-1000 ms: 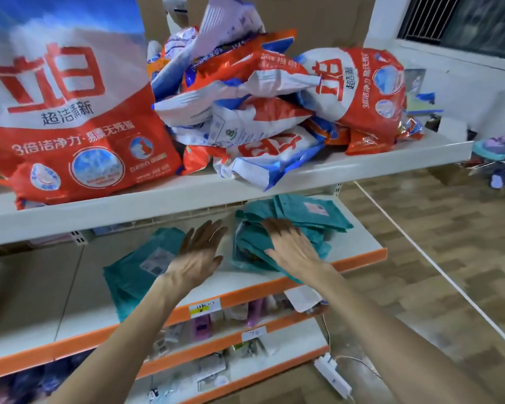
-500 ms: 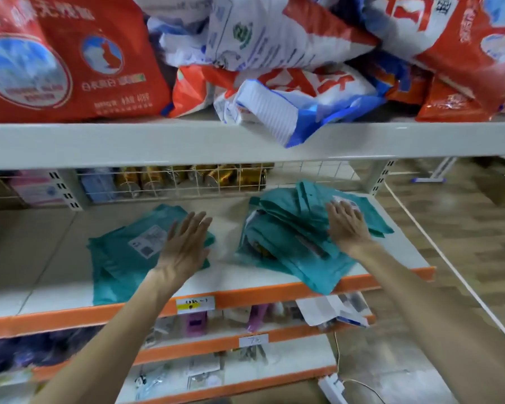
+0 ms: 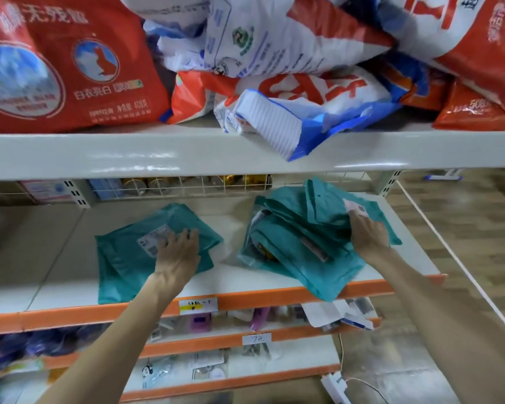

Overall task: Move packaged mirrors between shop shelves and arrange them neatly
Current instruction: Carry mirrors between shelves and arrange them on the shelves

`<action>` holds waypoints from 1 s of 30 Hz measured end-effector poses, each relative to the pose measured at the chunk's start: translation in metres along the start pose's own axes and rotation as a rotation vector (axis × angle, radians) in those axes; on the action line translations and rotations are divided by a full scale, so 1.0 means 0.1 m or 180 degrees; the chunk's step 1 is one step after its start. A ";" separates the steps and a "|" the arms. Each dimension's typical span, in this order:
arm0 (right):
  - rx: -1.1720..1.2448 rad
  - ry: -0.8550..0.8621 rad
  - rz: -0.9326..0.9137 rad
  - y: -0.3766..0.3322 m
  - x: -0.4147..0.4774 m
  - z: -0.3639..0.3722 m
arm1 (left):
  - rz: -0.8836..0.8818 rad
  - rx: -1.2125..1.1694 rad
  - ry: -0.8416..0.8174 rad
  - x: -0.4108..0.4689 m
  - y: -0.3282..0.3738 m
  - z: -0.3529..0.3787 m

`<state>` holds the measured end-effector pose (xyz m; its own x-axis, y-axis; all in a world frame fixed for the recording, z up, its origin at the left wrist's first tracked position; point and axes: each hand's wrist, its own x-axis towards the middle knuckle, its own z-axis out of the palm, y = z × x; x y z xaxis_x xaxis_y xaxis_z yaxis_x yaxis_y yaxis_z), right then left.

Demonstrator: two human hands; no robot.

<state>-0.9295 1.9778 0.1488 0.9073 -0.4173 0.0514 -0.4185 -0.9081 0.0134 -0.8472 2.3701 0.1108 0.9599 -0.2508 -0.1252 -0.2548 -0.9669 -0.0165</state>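
Sorting looks about half done: the left hand (image 3: 177,253) presses flat, fingers straight, on a tidy stack (image 3: 123,263) of packets at the middle of the shelf (image 3: 41,282), while the right hand (image 3: 368,236) lies on a jumbled heap (image 3: 301,258) overhanging the front edge near the right corner (whether it grips, I cannot tell).

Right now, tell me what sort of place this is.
Most likely a small shop: tiered shelves with orange front edges, price tags stuck on those edges, and many similar red detergent bags piled together as stock.
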 end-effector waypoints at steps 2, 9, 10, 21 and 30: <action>-0.0157 0.0160 -0.0092 -0.10 -0.08 -0.07 | 0.0108 0.0008 -0.0003 -0.02 0.04 -0.02; -0.0334 0.0089 -0.0222 -0.42 -0.36 -0.32 | 0.0411 -0.0002 0.0004 -0.16 0.21 -0.07; -0.0360 0.0106 -0.0171 -0.45 -0.40 -0.35 | 0.0443 0.0005 0.0031 -0.18 0.22 -0.08; 0.0848 0.0384 -0.0219 -0.95 -0.62 -0.88 | 0.0659 -0.0179 0.0174 -0.34 0.22 -0.16; 0.3609 0.0516 0.0847 -0.95 -0.42 -1.30 | 0.0753 -0.0241 0.0370 -0.37 0.20 -0.30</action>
<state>-0.9333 2.0856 0.2750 0.7467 -0.6636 0.0462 -0.2439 -0.3377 -0.9091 -0.8844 2.3583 0.1447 0.8828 -0.4697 -0.0020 -0.4683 -0.8804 0.0745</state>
